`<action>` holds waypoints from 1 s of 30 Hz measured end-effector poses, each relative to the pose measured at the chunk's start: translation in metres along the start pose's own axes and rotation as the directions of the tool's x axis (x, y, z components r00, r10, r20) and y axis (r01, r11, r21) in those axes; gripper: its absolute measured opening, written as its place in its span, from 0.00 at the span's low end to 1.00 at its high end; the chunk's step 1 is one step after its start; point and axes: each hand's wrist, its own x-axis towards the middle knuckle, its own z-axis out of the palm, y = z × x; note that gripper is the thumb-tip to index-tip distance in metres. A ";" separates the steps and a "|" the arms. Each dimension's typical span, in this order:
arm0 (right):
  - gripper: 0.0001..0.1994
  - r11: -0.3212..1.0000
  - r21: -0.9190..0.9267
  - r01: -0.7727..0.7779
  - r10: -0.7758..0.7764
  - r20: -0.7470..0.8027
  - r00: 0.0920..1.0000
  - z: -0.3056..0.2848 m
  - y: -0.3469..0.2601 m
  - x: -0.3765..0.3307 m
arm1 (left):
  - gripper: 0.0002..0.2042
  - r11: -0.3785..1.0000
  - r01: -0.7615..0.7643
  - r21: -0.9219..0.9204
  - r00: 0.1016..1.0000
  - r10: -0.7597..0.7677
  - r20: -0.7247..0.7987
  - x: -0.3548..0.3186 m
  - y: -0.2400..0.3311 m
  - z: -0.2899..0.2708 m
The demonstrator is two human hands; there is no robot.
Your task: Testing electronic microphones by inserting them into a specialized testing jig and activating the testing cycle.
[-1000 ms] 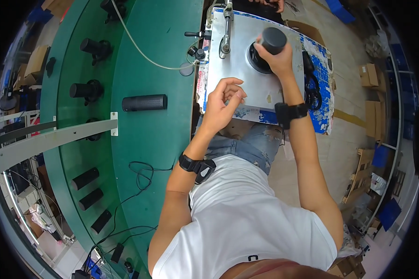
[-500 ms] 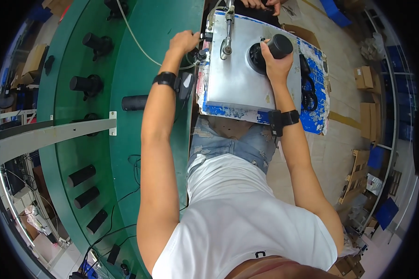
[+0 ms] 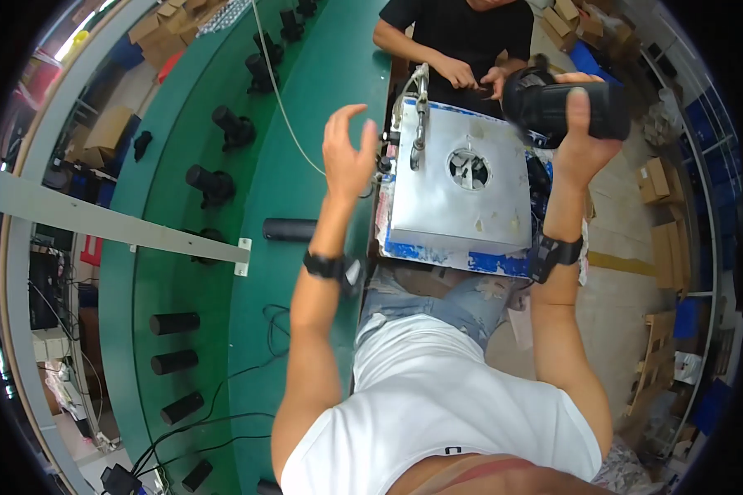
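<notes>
My right hand (image 3: pixel 582 153) grips a black cylindrical housing with a wider round end (image 3: pixel 545 103), its thumb across the barrel. The housing is tilted sideways in the air, right of a silver metal box (image 3: pixel 433 210). A round opening (image 3: pixel 469 170) with pale pieces inside shows in the box's top. At the box's far left stands a slim metal lever or rod (image 3: pixel 421 124) with a hose. My left hand (image 3: pixel 348 157) is raised over the green bench beside the box, thumb and fingers apart, holding nothing.
On the green bench (image 3: pixel 264 330) to the left lie a black cylinder (image 3: pixel 289 229) and loose cables. Several black housings (image 3: pixel 210 181) line its far-left channel. A grey metal bar (image 3: pixel 115 219) crosses above. A co-worker in a black shirt (image 3: pixel 470 41) sits beyond the box.
My right hand has lifted the black housing off the box top and tipped it to the right, uncovering the round opening. My left hand has left the box's edge and opened.
</notes>
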 end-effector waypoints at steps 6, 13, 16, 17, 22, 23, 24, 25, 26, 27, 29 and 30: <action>0.28 0.709 0.360 -0.606 0.312 0.611 0.728 0.028 -0.026 -0.125 | 0.37 0.984 -0.181 0.003 0.947 0.173 0.271 -0.063 0.098 -0.024; 0.27 0.856 -0.010 -0.516 0.240 0.893 0.381 0.022 -0.030 -0.176 | 0.32 0.860 0.502 -0.093 0.819 -0.508 -0.269 -0.184 0.051 -0.135; 0.15 0.746 -0.154 -0.647 0.460 0.822 0.335 -0.027 0.020 -0.208 | 0.29 0.826 0.552 -0.114 0.597 -0.487 -0.638 -0.208 0.003 -0.201; 0.13 0.732 -0.145 -0.665 0.474 0.810 0.345 -0.040 0.041 -0.214 | 0.29 0.853 0.515 -0.085 0.553 -0.407 -0.727 -0.210 -0.010 -0.216; 0.10 0.614 -0.136 -0.777 0.571 0.756 0.319 -0.051 0.065 -0.223 | 0.30 0.811 0.578 0.086 0.399 -0.189 -0.897 -0.235 -0.078 -0.293; 0.10 0.604 -0.145 -0.784 0.598 0.733 0.325 -0.051 0.066 -0.223 | 0.31 0.775 0.619 0.124 0.430 -0.202 -0.880 -0.234 -0.088 -0.302; 0.10 0.593 -0.151 -0.791 0.625 0.706 0.334 -0.053 0.066 -0.224 | 0.32 0.739 0.653 0.165 0.463 -0.217 -0.859 -0.232 -0.098 -0.310; 0.10 0.597 -0.141 -0.790 0.610 0.719 0.333 -0.050 0.068 -0.225 | 0.33 0.678 0.706 0.202 0.469 -0.235 -0.851 -0.237 -0.116 -0.320; 0.10 0.604 -0.152 -0.782 0.615 0.713 0.337 -0.050 0.070 -0.226 | 0.34 0.613 0.754 0.237 0.475 -0.259 -0.841 -0.243 -0.132 -0.327; 0.10 0.610 -0.167 -0.775 0.633 0.691 0.349 -0.053 0.072 -0.228 | 0.39 0.559 0.806 0.195 0.467 -0.398 -0.790 -0.238 -0.142 -0.327; 0.10 0.629 -0.158 -0.761 0.616 0.700 0.363 -0.060 0.072 -0.230 | 0.40 0.504 0.827 0.251 0.487 -0.417 -0.767 -0.227 -0.153 -0.326; 0.10 0.646 -0.152 -0.748 0.596 0.713 0.370 -0.062 0.071 -0.230 | 0.42 0.440 0.844 0.307 0.499 -0.438 -0.748 -0.218 -0.156 -0.325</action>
